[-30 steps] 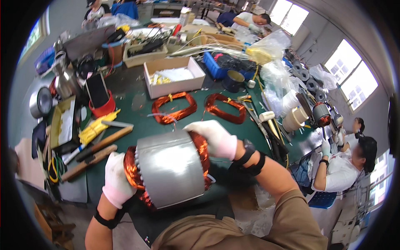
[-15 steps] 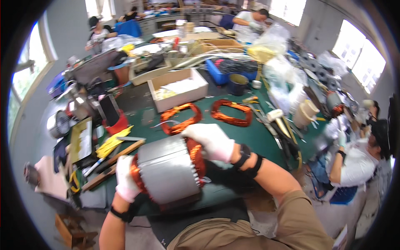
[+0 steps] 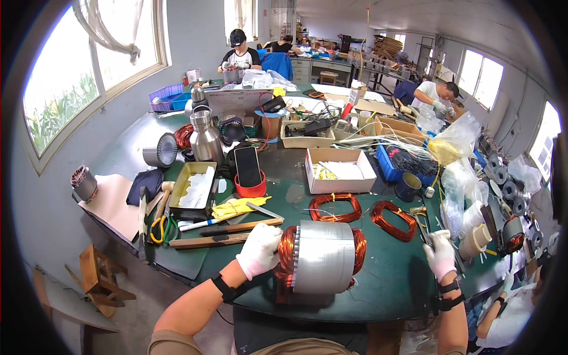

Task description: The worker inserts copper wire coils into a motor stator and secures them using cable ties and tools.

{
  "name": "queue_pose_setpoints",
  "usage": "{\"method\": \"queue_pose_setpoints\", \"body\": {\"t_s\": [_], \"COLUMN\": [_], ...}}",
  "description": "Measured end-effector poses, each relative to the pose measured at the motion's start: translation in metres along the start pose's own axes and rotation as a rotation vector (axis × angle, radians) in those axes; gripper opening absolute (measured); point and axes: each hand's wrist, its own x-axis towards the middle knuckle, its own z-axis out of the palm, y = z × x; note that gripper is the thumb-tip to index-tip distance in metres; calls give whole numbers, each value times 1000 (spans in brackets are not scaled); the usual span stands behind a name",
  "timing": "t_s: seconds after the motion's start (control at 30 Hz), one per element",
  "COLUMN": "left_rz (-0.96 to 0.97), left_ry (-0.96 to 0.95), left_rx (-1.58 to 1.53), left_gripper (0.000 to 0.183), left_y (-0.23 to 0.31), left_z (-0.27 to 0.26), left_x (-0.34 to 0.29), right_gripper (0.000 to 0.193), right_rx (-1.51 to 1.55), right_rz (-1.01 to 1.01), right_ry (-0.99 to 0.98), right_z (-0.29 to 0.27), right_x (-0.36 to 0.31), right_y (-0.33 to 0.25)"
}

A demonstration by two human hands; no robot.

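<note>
A motor stator (image 3: 323, 257), a grey steel cylinder with copper windings bulging from both ends, lies on its side on the green table in front of me. My white-gloved left hand (image 3: 259, 251) is closed against its left-end winding, fingers bent over the copper. Off to the right, my gloved right hand (image 3: 440, 255) is away from the stator, among hand tools (image 3: 423, 226) lying on the table. Its fingers are curled; whatever they grip is hidden. Two loose copper wire coils, one left (image 3: 335, 207) and one right (image 3: 393, 220), lie behind the stator.
Wooden sticks (image 3: 228, 233), yellow strips (image 3: 239, 207) and scissors (image 3: 164, 229) lie left. Behind stand a phone (image 3: 247, 167) in a red holder, a steel flask (image 3: 206, 136) and a white box (image 3: 341, 171). Tape rolls (image 3: 475, 241) stand right. Other people work around the room.
My right hand has let go of the stator and moved right to the tools. The stator now rests on the table, with my left hand still at its left end. My view has swung left.
</note>
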Motion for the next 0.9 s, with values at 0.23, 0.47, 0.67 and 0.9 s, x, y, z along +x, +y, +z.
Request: {"method": "queue_pose_setpoints", "body": {"t_s": [0.23,0.47,0.67,0.9], "left_rz": [-16,0,17,-46], "left_ry": [-55,-48,3,-51], "left_rx": [-3,44,-5,-115], "left_gripper": [19,17,14,13], "left_y": [-5,-1,-4,-19], "left_z": [2,3,-9,4], "left_x": [-2,-3,4,-2], "right_gripper": [18,22,28,39], "right_rx": [-569,-272,-48,-216], "right_rz": [351,328,167,-303], "right_ry": [-276,-97,-231,-427], "right_z": [43,-6,-94,-96], "right_x": [-44,-54,-53,-31], "right_y": [105,69,-34,-194]}}
